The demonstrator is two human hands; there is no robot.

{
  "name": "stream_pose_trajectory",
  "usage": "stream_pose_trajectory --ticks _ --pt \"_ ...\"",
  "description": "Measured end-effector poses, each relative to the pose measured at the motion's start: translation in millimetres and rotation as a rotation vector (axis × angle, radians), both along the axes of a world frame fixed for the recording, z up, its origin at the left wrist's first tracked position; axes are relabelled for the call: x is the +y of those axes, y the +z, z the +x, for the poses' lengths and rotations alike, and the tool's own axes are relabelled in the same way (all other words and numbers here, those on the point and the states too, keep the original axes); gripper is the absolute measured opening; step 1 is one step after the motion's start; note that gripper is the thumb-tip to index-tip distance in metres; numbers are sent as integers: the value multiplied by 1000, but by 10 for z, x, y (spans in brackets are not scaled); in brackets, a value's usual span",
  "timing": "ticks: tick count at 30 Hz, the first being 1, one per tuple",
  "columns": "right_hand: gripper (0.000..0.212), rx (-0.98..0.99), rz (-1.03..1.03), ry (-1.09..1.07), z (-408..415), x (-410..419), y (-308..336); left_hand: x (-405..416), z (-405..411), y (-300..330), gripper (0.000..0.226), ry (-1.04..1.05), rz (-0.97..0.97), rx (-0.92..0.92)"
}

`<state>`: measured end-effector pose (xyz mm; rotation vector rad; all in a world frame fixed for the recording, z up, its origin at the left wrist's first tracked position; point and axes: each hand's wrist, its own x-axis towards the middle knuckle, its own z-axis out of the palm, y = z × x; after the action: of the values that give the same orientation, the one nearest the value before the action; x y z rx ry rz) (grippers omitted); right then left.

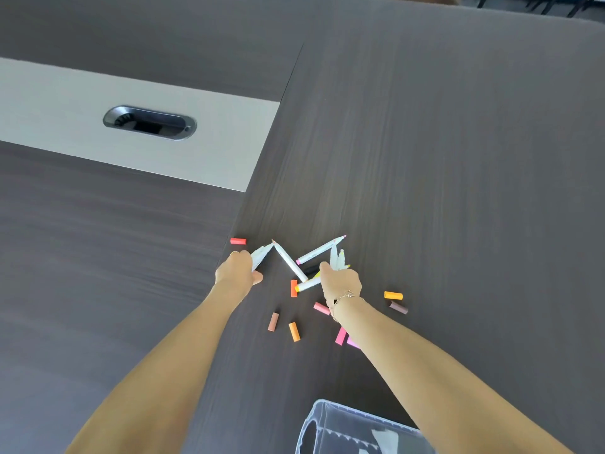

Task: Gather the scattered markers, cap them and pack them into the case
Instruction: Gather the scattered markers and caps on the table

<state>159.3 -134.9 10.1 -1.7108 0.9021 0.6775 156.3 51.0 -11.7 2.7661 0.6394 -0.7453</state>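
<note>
Left hand (237,270): gripping white markers (260,257). Right hand (340,280): clutching a marker bundle (337,258). Between them: three loose markers (289,262) on the desk (425,158). Caps (294,331): scattered, mostly toward 6 o'clock. Case (347,430): at 6 o'clock, by the near edge.

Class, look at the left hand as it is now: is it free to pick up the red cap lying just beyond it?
Probably not yet. The red cap lies bare on the table just beyond the left hand, nothing between, but its fingers already grip white markers.
</note>
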Motion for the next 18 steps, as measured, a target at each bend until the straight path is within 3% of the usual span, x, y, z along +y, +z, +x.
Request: stream_pose_trajectory --ticks 6,14,18 --pt "23 -118 -76 22 142 -78 -1 -133 26 46 18 280 -185 -180" --pt "27 -177 -149 104 397 -7 -177 -533 250 -7 39 358 -362 -144" --pt "29 -167 -208 213 532 103 -227 -630 324 -72 22 481 -318 -186"
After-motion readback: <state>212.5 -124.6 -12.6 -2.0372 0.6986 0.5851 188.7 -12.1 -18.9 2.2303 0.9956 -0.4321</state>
